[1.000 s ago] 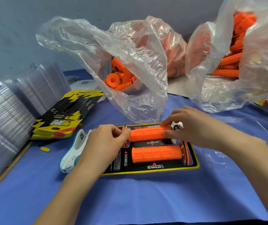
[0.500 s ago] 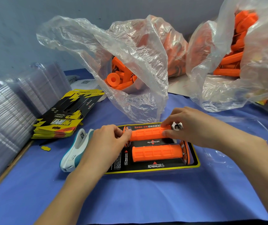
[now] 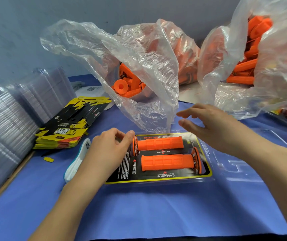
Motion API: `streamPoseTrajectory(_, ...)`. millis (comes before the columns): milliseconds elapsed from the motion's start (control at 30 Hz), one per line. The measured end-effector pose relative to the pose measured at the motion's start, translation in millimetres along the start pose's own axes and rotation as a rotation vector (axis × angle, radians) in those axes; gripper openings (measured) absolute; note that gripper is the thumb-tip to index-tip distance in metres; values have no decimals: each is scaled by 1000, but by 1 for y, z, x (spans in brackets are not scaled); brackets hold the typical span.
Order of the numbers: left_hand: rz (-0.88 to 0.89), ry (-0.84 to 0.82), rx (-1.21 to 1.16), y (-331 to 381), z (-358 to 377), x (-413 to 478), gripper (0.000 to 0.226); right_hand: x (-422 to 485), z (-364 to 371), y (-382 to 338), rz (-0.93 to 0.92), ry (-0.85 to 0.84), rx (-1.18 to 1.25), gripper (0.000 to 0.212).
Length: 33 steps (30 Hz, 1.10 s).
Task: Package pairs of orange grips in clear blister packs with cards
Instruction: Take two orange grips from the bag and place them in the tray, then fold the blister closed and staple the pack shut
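Upper grip (image 3: 158, 143) and lower grip (image 3: 165, 162) sat in the clear blister pack (image 3: 158, 183) over its card (image 3: 121, 172).
Probably light, soft ribbed rubber, best pinched mid-barrel. The left hand (image 3: 109, 148) curled its fingers (image 3: 119, 136) at the upper grip's flange, grasp unclear; the right hand (image 3: 216, 126) hovered just above, fingers spread.

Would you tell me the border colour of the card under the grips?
Yellow, around a black card; head view.

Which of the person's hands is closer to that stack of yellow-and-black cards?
Left. The left hand lies just right of the card stack, at the blister pack's left end; the right hand hovers farther right, above the pack's other end.
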<state>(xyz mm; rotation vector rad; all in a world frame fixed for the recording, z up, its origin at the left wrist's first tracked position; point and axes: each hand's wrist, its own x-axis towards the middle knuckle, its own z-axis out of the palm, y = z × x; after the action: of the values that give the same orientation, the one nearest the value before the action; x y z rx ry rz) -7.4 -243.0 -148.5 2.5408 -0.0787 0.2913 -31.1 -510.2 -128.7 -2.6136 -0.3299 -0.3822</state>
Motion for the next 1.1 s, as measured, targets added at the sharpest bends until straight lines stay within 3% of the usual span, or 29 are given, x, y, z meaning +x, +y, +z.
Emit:
streamPoseTrajectory(200,-3,72,-55,-14,-15,8,35,-29,-6,-13,-18,388,155,30)
streamPoseTrajectory(300,-11,72,7,-23,-19,6,29,-61,-4,-10,-3,477,96,26)
streamPoseTrajectory(400,-3,33,96,-30,-20,-1,27,-88,-8,13,130,491,-1,25)
streamPoseTrajectory(500,14,4,223,-35,-17,-6,25,-102,-18,44,395,474,-35,33)
streamPoseTrajectory(633,-18,-43,308,-39,-13,-4,24,-115,-19,72,759,298,-80,48)
streamPoseTrajectory(733,-63,-84,250,-38,-8,0,28,-117,-16,79,834,218,-89,57)
streamPoseTrajectory(867,-78,-113,224,-30,-2,-1,32,-116,-20,78,854,272,-155,58)
streamPoseTrajectory(967,-69,-130,187,-32,-5,1,34,-118,-28,70,684,432,-132,44)
streamPoseTrajectory(1033,-59,-148,181,-32,-6,2,37,-122,-31,44,386,614,-8,24)
streamPoseTrajectory(1100,-57,-151,167,-32,-6,2,38,-129,-24,6,103,615,112,15)
